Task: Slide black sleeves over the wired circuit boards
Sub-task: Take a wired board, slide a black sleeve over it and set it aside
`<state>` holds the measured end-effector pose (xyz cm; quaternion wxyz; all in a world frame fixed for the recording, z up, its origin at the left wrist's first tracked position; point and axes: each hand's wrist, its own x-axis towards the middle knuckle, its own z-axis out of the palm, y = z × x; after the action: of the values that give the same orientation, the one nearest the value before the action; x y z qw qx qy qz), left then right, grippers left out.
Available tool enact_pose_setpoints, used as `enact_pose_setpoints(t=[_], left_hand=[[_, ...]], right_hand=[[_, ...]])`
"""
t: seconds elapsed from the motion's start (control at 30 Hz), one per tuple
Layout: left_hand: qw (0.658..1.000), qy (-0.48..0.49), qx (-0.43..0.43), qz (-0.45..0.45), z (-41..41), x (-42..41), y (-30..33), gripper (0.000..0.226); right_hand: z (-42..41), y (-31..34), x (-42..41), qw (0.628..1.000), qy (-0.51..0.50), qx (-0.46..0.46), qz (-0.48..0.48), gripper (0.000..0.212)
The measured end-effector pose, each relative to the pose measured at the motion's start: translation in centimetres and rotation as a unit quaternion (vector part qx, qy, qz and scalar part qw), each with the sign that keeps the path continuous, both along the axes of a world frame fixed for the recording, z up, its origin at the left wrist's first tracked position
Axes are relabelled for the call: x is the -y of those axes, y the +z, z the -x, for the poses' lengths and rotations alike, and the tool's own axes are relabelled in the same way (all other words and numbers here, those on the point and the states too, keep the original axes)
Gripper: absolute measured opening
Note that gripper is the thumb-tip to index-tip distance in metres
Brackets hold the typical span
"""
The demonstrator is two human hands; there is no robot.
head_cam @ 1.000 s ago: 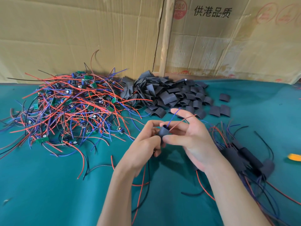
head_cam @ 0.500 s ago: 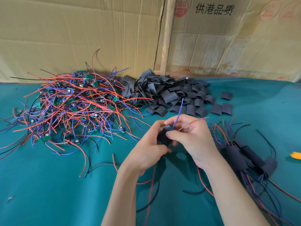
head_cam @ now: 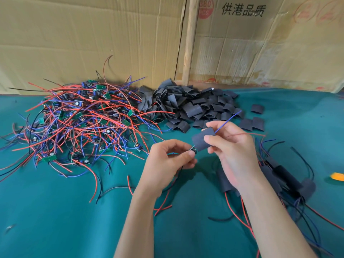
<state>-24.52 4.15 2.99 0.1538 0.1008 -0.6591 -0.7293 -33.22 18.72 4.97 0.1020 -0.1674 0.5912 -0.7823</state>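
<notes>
My right hand (head_cam: 232, 148) pinches a black sleeve (head_cam: 202, 139) held above the green table; a blue wire and a red wire stick out of its far end. My left hand (head_cam: 171, 157) pinches the small circuit board (head_cam: 192, 150), whose end shows just at the sleeve's near opening. A pile of loose black sleeves (head_cam: 188, 107) lies at the back centre. A tangled heap of wired circuit boards (head_cam: 80, 120) with red, blue and black wires fills the left.
Several sleeved boards (head_cam: 286, 175) with trailing wires lie to the right of my right forearm. Loose red and black wires (head_cam: 111, 189) lie near my left forearm. An orange object (head_cam: 337, 176) sits at the right edge. Cardboard boxes (head_cam: 130, 38) wall off the back.
My hands have drawn apart a little. The sleeve now sits farther along the wires in my right hand, and the board's end shows at its opening by my left fingers.
</notes>
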Motion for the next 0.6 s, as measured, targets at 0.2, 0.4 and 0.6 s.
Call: enact_pose_setpoints(t=[0.2, 0.4, 0.6], left_hand=[[0.997, -0.045, -0.007, -0.056, -0.3, 0.1, 0.3, 0.008], [0.991, -0.084, -0.041, -0.095, -0.3, 0.2, 0.4, 0.024], [0.982, -0.120, -0.062, -0.130, -0.6, 0.5, 0.3, 0.022]], right_hand=[[0.5, 0.6, -1.7, 0.995, 0.098, 0.002, 0.003, 0.037], [0.6, 1.0, -2.4, 0.983, 0.175, 0.045, 0.020, 0.045], [0.3, 1.4, -1.9, 0.987, 0.154, 0.026, 0.039, 0.045]])
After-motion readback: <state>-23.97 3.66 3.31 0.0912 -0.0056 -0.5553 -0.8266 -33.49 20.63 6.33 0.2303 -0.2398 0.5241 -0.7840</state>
